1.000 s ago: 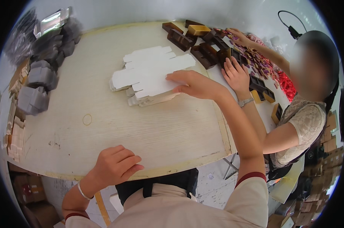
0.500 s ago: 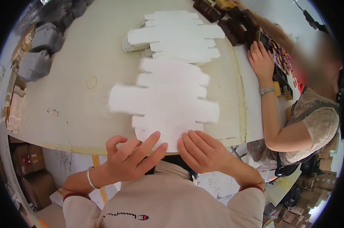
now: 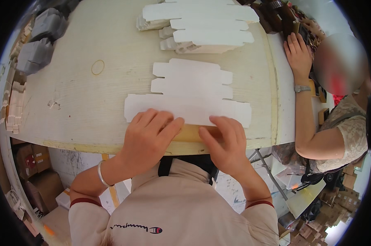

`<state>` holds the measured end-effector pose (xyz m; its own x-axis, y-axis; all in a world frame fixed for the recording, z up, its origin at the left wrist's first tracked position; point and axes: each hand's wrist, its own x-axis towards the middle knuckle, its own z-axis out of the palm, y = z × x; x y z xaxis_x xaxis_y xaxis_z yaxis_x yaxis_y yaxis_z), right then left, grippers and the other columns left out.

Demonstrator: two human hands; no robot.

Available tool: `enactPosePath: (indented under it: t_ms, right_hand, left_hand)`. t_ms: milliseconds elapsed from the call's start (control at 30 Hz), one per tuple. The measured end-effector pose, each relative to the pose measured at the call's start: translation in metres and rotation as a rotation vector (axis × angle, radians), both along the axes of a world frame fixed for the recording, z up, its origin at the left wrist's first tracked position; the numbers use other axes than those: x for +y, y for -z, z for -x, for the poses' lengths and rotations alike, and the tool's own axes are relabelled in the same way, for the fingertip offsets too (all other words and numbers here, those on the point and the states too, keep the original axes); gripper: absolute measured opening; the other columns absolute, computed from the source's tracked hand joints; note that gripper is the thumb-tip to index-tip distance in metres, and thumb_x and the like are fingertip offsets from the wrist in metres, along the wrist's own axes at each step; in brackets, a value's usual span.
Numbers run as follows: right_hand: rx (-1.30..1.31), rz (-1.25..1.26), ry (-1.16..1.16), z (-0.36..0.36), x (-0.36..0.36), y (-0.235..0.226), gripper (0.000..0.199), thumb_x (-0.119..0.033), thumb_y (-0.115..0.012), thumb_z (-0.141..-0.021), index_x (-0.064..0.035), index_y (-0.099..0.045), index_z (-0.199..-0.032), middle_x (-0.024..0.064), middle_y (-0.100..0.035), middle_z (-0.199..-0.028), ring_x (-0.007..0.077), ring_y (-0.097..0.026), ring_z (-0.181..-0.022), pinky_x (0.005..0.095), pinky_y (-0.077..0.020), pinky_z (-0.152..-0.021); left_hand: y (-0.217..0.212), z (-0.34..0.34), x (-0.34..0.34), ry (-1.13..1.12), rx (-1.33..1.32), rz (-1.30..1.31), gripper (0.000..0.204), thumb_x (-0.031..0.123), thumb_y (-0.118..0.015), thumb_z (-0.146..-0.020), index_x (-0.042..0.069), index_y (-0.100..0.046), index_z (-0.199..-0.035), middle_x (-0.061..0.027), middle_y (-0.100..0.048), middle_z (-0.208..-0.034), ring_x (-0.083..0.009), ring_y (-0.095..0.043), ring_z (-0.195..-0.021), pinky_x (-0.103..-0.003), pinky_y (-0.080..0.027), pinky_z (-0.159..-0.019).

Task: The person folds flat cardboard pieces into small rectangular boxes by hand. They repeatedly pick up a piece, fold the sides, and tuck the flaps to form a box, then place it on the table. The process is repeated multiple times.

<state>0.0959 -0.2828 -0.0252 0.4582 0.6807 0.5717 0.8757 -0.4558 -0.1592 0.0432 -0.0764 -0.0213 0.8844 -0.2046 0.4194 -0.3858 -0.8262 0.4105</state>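
A flat white carton blank, die-cut with tabs along both sides, lies on the table before me. My left hand has its fingers bent and pressed together at the blank's near edge, left of the middle. My right hand grips the same edge farther right, thumb below and curled fingers above. Between the hands shows a yellow-gold strip; whether it is the blank's underside or the table, I cannot make out. The blank's near panel is folded or hidden. Beyond lies a stack of similar white blanks.
At left stand grey plastic-looking stacks and pale folded card pieces. A thin rubber band lies on the table. At right a co-worker's hand rests beside dark boxes. Brown cartons stand below the table.
The blank now lies flatter and its near part no longer shows. Both my hands have moved away from me onto its near edge, and their fingers have curled in.
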Motion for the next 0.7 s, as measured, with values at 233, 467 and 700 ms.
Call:
enactPosePath:
  t_ms: [233,467,700]
  right_hand:
    - [0.109,0.132,-0.061,0.026,-0.012,0.009,0.038,-0.026,-0.075,-0.077,0.0,-0.065,-0.103,0.0097,-0.059,-0.103,0.0266,-0.058,-0.09,0.0392,-0.0486,-0.074]
    - [0.248,0.147,-0.095,0.022,-0.009,-0.006,0.031,-0.008,-0.069,-0.074,0.0005,-0.062,-0.103,0.0099,-0.057,-0.094,0.025,-0.056,-0.084,0.0355,-0.048,-0.07]
    - [0.601,0.184,-0.09,-0.008,0.006,-0.016,0.023,0.001,-0.062,-0.074,-0.0039,-0.053,-0.095,0.0093,-0.054,-0.083,0.0271,-0.055,-0.078,0.0367,-0.0447,-0.062]
  left_hand:
    - [0.005,0.019,-0.001,0.204,-0.076,-0.139,0.025,0.023,-0.067,-0.081,0.004,-0.064,-0.097,-0.0061,-0.058,-0.098,-0.0196,-0.055,-0.086,-0.033,-0.046,-0.071]
    - [-0.002,0.023,0.0,0.2,0.028,-0.064,0.029,0.018,-0.073,-0.073,0.003,-0.066,-0.097,-0.0063,-0.06,-0.088,-0.0217,-0.057,-0.074,-0.031,-0.047,-0.059]
    - [-0.005,0.001,-0.004,0.096,0.135,-0.029,0.013,0.004,-0.066,-0.072,0.004,-0.064,-0.085,-0.0048,-0.056,-0.072,-0.0207,-0.053,-0.062,-0.032,-0.044,-0.052]
